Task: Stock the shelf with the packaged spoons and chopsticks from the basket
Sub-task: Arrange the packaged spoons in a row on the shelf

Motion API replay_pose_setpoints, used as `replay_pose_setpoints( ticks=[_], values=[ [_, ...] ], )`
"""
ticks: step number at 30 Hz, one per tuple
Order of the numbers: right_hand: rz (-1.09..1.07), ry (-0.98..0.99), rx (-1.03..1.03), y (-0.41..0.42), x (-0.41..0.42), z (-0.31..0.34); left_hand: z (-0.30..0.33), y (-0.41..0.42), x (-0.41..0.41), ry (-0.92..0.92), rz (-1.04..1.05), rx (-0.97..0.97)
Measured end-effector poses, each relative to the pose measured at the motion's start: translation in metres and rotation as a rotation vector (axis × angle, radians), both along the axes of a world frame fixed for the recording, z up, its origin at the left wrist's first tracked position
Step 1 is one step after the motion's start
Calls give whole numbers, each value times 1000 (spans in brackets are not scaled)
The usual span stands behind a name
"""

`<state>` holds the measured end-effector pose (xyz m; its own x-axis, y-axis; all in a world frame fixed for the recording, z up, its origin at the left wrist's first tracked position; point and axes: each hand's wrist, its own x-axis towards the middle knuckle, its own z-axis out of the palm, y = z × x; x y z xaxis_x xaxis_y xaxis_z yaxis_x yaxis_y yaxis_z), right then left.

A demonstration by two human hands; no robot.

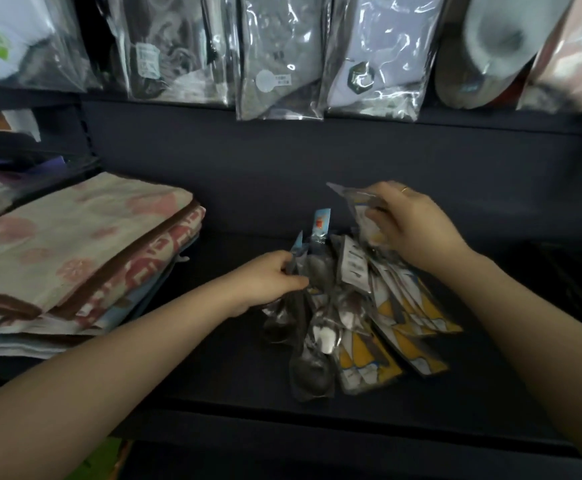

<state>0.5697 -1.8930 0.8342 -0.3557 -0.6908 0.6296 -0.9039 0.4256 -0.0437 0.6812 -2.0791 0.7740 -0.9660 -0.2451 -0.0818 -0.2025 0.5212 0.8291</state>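
Note:
A heap of packaged spoons [320, 334] in clear plastic lies on the dark shelf [213, 375], fanned out beside packs with yellow and white card backs [403, 317]. My left hand [265, 282] grips the upper end of the left spoon packs, near their blue header cards [320, 223]. My right hand [410, 226] pinches a clear packet [362, 216] raised above the back of the heap. The basket is out of view.
A stack of folded towels [74, 251] fills the shelf's left side. Bagged socks [275, 60] hang in a row above the shelf, and pink bagged goods [570, 64] hang at the upper right. The shelf's front edge [317, 420] runs below the heap.

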Motion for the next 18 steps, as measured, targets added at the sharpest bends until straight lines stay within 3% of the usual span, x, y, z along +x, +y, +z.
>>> replay_pose_setpoints(
  ticks=[4, 9, 12, 15, 18],
  values=[
    [-49, -127, -29, 6, -1, -3, -4, 19, -6, 22, -49, 59],
    [-42, -521, -402, 4, 0, 9, 4, 40, -7, 9, -71, 319],
    [82, -812, -545, -10, 7, 15, 15, 31, -3, 208, 90, 180],
    [200, -1020, -567, -33, 21, 15, 23, 13, 13, 404, 129, 172],
    [314, -1234, -571, -58, 35, 13, 23, 1, 35, 456, 113, -39]
  ],
)
